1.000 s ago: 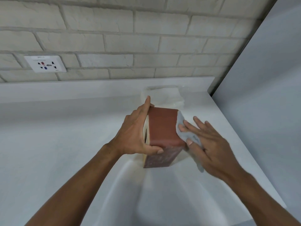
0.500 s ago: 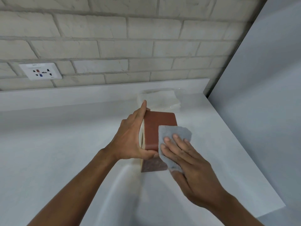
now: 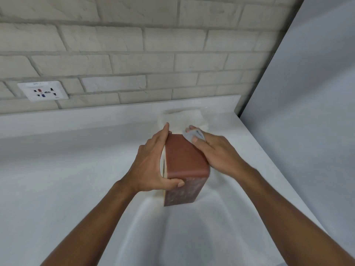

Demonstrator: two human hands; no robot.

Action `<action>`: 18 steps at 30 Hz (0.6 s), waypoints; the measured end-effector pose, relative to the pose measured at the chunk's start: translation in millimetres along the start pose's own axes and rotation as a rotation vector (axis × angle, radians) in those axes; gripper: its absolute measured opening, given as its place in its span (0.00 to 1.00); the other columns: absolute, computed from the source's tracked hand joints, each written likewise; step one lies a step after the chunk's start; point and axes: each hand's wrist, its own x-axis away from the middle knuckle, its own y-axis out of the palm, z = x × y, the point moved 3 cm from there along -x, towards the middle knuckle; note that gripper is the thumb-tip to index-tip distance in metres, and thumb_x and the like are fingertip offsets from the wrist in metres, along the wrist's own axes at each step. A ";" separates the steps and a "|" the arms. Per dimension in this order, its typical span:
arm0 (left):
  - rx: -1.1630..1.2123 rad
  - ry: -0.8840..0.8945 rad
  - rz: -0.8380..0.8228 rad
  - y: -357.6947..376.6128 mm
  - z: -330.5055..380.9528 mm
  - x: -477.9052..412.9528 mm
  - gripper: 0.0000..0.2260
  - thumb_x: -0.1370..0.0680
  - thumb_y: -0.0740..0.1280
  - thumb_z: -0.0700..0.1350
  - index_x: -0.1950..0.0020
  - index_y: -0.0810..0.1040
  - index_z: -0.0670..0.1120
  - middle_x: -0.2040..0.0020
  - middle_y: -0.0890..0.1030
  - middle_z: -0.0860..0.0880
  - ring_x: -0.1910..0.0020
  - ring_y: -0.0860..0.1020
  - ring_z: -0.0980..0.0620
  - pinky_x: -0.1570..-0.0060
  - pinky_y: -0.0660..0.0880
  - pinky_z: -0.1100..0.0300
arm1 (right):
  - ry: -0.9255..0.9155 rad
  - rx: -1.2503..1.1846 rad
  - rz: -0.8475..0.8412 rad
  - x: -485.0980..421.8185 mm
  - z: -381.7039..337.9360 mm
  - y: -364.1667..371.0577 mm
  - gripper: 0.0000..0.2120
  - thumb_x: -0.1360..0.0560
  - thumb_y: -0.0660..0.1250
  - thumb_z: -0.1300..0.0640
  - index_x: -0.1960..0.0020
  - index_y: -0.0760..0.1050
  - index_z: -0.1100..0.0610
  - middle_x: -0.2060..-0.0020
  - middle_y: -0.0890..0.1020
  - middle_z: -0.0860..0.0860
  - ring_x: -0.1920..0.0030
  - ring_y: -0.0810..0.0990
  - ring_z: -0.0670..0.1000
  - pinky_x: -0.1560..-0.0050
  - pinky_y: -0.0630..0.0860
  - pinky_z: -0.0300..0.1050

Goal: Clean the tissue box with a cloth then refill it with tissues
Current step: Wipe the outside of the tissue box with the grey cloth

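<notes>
A reddish-brown tissue box (image 3: 184, 160) stands on its side on the white counter (image 3: 67, 179), its cream slotted face turned left. My left hand (image 3: 151, 164) grips the box from the left, thumb across the near edge and fingers along the slotted face. My right hand (image 3: 215, 152) holds a small grey cloth (image 3: 192, 135) against the box's far right edge, thumb on top of the cloth. Most of the cloth is hidden under my fingers. A pack of white tissues (image 3: 182, 118) in clear wrap lies just behind the box.
A brick wall (image 3: 134, 45) with a white power socket (image 3: 43, 91) rises behind the counter. A plain grey panel (image 3: 307, 112) closes the right side. The counter's right edge (image 3: 284, 179) runs diagonally close to my right forearm.
My right hand has slid the cloth from the near part of the box's top face to its far right corner. The left hand keeps its grip; the box has hardly moved.
</notes>
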 end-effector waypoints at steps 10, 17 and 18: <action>0.113 0.016 0.009 4.1 -0.5 -1.7 0.62 0.41 0.75 0.71 0.16 0.42 0.61 0.19 0.58 0.54 0.21 0.62 0.51 0.25 0.63 0.40 | 0.055 -0.524 0.286 116.4 14.2 -0.2 0.12 0.24 0.63 0.50 0.50 0.85 0.47 0.53 0.86 0.42 0.51 0.83 0.40 0.53 0.75 0.29; 0.359 -0.120 0.059 -10.1 -3.1 -12.8 0.55 0.39 0.69 0.78 0.17 0.51 0.65 0.28 0.67 0.56 0.27 0.68 0.55 0.24 0.63 0.41 | 0.383 -1.153 0.603 83.9 31.1 -24.9 0.11 0.21 0.65 0.49 0.45 0.83 0.53 0.50 0.87 0.49 0.48 0.85 0.50 0.40 0.76 0.54; 0.367 -0.134 0.067 -11.9 -3.7 -13.5 0.54 0.39 0.67 0.81 0.17 0.53 0.66 0.28 0.68 0.56 0.27 0.69 0.55 0.24 0.63 0.41 | 0.370 -1.087 0.570 81.5 31.1 -24.1 0.12 0.20 0.64 0.49 0.47 0.84 0.50 0.51 0.87 0.48 0.50 0.85 0.49 0.40 0.75 0.53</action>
